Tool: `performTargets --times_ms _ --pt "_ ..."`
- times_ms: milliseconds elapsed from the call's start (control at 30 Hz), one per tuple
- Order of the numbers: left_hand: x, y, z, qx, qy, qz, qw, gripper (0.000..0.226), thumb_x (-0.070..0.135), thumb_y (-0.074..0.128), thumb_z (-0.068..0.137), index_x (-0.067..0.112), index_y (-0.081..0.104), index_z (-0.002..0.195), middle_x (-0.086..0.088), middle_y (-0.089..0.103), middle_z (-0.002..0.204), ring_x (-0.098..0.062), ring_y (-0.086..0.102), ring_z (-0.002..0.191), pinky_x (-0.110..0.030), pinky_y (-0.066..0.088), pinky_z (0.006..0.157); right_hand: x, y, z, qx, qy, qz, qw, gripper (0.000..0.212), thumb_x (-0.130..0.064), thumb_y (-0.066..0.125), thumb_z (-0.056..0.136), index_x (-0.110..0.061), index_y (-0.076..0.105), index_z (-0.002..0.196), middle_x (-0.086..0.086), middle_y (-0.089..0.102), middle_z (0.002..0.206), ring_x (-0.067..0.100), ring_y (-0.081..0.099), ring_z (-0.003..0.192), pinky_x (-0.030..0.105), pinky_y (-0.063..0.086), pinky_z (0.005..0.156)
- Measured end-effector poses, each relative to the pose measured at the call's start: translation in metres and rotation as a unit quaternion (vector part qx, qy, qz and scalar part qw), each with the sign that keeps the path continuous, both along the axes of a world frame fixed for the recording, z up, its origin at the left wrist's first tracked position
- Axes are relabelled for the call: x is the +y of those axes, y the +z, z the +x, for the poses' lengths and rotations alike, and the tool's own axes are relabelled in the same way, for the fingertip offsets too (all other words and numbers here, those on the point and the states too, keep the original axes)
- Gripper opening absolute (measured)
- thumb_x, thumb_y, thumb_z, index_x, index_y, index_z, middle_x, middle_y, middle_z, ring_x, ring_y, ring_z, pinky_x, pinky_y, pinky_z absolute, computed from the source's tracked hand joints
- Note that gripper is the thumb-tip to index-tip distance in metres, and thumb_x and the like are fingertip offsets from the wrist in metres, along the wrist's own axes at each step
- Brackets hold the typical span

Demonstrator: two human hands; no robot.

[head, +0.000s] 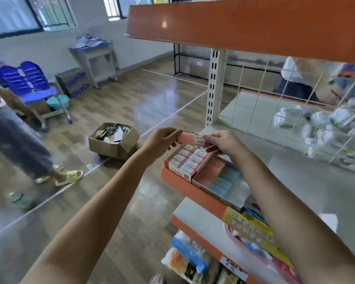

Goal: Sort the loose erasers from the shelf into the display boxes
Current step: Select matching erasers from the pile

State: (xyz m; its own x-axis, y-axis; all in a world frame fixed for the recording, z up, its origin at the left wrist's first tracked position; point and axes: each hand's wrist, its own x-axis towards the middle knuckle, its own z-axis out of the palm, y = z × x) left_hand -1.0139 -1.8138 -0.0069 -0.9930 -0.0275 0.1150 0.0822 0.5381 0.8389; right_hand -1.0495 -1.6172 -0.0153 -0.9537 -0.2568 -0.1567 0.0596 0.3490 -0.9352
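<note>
The left hand (161,138) and the right hand (221,142) together hold one pink eraser (191,138) with a white sleeve, each hand pinching one end with curled fingers, and it is in the air just above the red display box (173,168). This box stands at the front corner of the orange-edged shelf (205,196) and is filled with rows of wrapped erasers (190,158); just beside it, on the right, stands a second display box (223,198) with pink and blue erasers inside. Further away, on the wooden floor, there is an open cardboard box (111,147), a blue chair (32,85), and a person in yellow sandals (70,177) at the left edge.
</note>
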Motion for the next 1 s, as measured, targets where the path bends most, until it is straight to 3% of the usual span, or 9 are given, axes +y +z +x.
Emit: performTargets --times_ms 133,267,400,567,733,900,1000 --pt "-0.017 -0.006 -0.044 0.001 -0.065 -0.008 0.998 0.025 0.021 0.05 0.096 0.021 0.062 0.074 0.013 0.057 0.057 0.004 0.049 0.048 -0.012 0.04 0.051 -0.017 -0.007 -0.023 0.034 -0.051 0.109 0.992 0.013 -0.025 0.064 0.087 -0.015 0.067 0.08 -0.002 0.064 0.072 0.008 0.054 0.057 0.023 0.038 0.053" --pt "-0.035 -0.016 -0.086 -0.013 -0.136 0.001 0.991 0.028 0.022 0.05 0.096 0.025 0.062 0.071 0.013 0.058 0.054 0.005 0.048 0.048 -0.012 0.04 0.05 -0.036 -0.01 -0.037 0.052 -0.078 0.185 0.978 0.009 -0.025 0.064 0.087 -0.02 0.066 0.08 -0.004 0.065 0.083 0.008 0.057 0.071 0.021 0.039 0.059" --pt "-0.048 -0.023 -0.115 -0.018 -0.196 0.023 0.98 0.025 0.021 0.05 0.096 0.025 0.062 0.074 0.018 0.061 0.052 0.005 0.05 0.049 -0.01 0.04 0.049 -0.05 -0.014 -0.039 0.043 -0.094 0.271 0.957 0.023 -0.031 0.063 0.087 -0.013 0.07 0.099 0.001 0.068 0.097 0.014 0.061 0.085 0.023 0.041 0.066" --pt "-0.053 -0.034 -0.138 -0.035 -0.248 0.031 0.968 0.023 0.022 0.051 0.095 0.026 0.064 0.077 0.012 0.06 0.059 0.004 0.051 0.052 -0.012 0.042 0.052 -0.061 -0.021 -0.038 0.023 -0.129 0.291 0.948 0.024 -0.032 0.059 0.089 -0.015 0.071 0.101 0.003 0.071 0.098 0.014 0.064 0.085 0.025 0.047 0.073" --pt "-0.048 -0.041 -0.148 -0.051 -0.277 0.05 0.958 0.019 0.022 0.051 0.095 0.026 0.064 0.082 0.013 0.06 0.06 0.005 0.052 0.052 -0.011 0.042 0.053 -0.071 -0.022 -0.041 0.028 -0.136 0.32 0.937 0.019 -0.027 0.06 0.089 -0.016 0.07 0.101 0.001 0.068 0.103 0.013 0.059 0.087 0.024 0.043 0.072" --pt "-0.046 -0.04 -0.152 -0.047 -0.29 0.037 0.955 0.018 0.023 0.051 0.096 0.015 0.067 0.094 0.006 0.06 0.066 0.006 0.051 0.05 -0.009 0.042 0.051 -0.073 -0.028 -0.041 0.052 -0.15 0.346 0.924 0.016 -0.027 0.063 0.088 -0.016 0.069 0.098 0.001 0.068 0.098 0.01 0.057 0.078 0.022 0.04 0.068" --pt "-0.047 -0.04 -0.154 -0.056 -0.303 0.039 0.95 0.018 0.024 0.05 0.096 0.016 0.066 0.092 0.004 0.06 0.068 0.005 0.05 0.052 -0.01 0.042 0.052 -0.077 -0.037 -0.04 0.066 -0.158 0.374 0.912 0.017 -0.028 0.061 0.089 -0.017 0.07 0.098 0.001 0.068 0.099 0.011 0.058 0.082 0.021 0.041 0.073"
